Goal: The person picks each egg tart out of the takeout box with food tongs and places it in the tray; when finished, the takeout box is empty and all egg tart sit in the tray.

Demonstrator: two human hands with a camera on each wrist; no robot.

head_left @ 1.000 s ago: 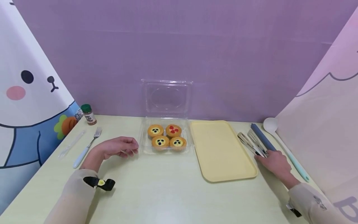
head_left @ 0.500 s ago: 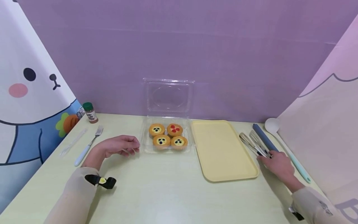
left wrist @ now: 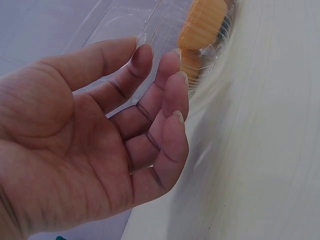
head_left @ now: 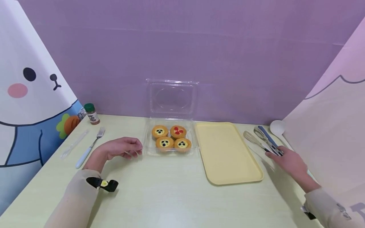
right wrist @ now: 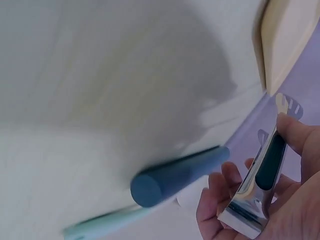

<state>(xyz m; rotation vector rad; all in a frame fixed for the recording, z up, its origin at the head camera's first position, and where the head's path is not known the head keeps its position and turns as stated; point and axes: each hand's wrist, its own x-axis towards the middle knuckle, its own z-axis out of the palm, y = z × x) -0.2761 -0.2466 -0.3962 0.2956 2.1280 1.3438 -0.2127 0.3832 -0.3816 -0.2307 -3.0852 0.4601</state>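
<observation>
My right hand grips a pair of metal food tongs by the handle end, thumb on its dark grip panel. In the right wrist view the tongs lie between thumb and curled fingers, above the tabletop, their shadow falling below. A blue rod and a ladle with a mint handle lie under that hand. My left hand holds nothing; its fingers bend loosely beside the clear plastic box. Its fingertips overlap the box's edge in the left wrist view. Several tarts sit inside the box.
A pale yellow tray lies between the box and the tongs. Left of my left hand are a fork, a clear wrapped utensil and a green-capped spice jar. A purple backdrop stands behind the table.
My right hand has lifted the tongs and shifted slightly right, and the tongs' arms have spread and turned over the blue rod. My left hand has stayed still.
</observation>
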